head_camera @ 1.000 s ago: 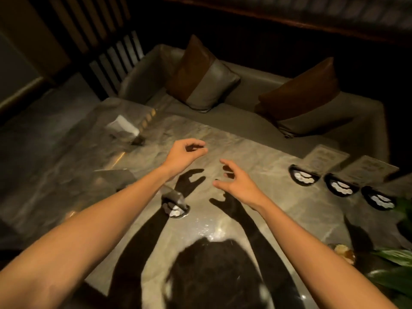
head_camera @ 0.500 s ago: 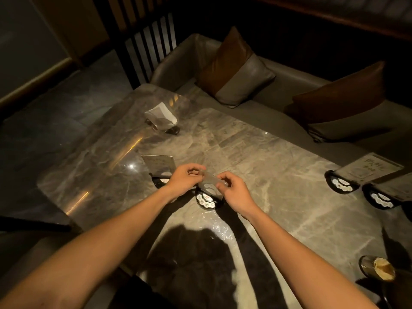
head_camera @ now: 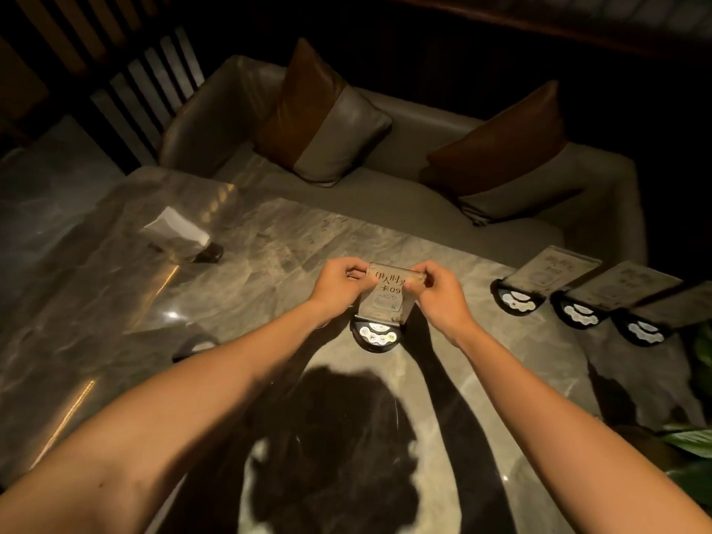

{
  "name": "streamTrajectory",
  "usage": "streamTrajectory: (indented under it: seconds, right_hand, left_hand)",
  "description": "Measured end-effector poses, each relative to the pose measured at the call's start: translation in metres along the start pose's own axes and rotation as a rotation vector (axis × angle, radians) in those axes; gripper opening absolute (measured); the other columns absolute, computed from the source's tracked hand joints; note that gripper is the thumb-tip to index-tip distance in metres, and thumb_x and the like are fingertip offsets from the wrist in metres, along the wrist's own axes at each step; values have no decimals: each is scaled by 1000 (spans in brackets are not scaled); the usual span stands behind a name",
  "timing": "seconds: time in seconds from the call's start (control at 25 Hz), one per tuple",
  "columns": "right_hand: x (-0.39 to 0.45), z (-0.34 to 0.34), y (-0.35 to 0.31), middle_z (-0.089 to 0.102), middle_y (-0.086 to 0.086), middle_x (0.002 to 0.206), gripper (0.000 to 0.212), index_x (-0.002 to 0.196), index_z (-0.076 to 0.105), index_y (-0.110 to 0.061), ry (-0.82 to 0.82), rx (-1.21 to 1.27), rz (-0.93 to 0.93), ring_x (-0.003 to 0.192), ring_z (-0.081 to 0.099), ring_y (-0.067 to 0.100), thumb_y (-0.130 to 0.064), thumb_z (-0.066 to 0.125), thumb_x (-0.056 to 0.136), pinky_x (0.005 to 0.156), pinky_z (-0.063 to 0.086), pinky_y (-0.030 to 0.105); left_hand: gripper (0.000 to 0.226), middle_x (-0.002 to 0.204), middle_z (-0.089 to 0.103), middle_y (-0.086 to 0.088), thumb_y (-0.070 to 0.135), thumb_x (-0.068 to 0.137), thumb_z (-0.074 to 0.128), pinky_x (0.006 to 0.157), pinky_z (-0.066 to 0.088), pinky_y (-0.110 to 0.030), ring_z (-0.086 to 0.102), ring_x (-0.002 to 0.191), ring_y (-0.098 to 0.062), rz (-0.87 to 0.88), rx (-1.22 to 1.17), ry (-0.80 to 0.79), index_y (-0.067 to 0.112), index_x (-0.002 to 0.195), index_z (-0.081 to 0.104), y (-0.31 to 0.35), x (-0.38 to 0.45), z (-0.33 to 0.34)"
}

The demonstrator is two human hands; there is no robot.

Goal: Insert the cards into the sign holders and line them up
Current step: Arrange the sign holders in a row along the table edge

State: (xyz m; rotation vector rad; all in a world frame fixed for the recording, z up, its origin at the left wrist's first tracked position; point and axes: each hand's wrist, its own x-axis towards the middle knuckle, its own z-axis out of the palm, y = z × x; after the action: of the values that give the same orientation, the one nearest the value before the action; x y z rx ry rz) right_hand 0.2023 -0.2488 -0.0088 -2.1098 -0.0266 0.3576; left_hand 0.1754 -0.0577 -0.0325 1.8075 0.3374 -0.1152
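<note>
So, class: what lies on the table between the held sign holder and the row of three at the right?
Bare marble table only, per the head view.

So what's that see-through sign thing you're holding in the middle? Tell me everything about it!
The clear plastic sign holder with the black rounded base stands on the grey marble table, in the middle, apart from three similar ones lined up on the right. Its base has pale button-like shapes on top. A see-through panel rises from it, leaning away, showing a card with dark printed characters and "09". The left hand and right hand pinch the panel's top corners.
</note>
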Motion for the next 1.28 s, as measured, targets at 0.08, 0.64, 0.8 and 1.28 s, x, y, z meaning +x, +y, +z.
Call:
streamTrajectory:
  seconds: [0.08,0.64,0.8,1.28]
  right_hand:
    - [21,-33,8,69,2,89,9,93,66,-17,72,-30,12,86,65,22,-8,67,92,80,54,38]
    - [91,-130,64,68,1,92,11,105,68,-13,228,-120,80,84,63,18,-10,63,96,85,55,44]
    - [86,-129,49,69,9,119,28,124,64,-12,193,-219,49,105,64,22,-14,62,96,94,51,37]
    - [8,22,-64,40,1,155,72,152,39,-24,-107,-253,-166,140,41,17,-33,73,89,109,35,27]
  left_hand:
    - [18,71,69,9,3,83,76,65,50,-15,62,65,0,19,27,-40,19,79,70,17,29,33]
    - [12,95,74,-11,6,85,76,87,59,-35,68,87,-18,29,108,-191,8,95,71,57,135,146]
    - [30,106,73,-12,2,86,73,92,56,-29,68,98,-17,26,84,-227,1,115,69,68,114,125]
    - [23,102,76,1,22,86,77,84,55,-22,71,94,-9,51,138,-70,16,109,75,59,27,-95]
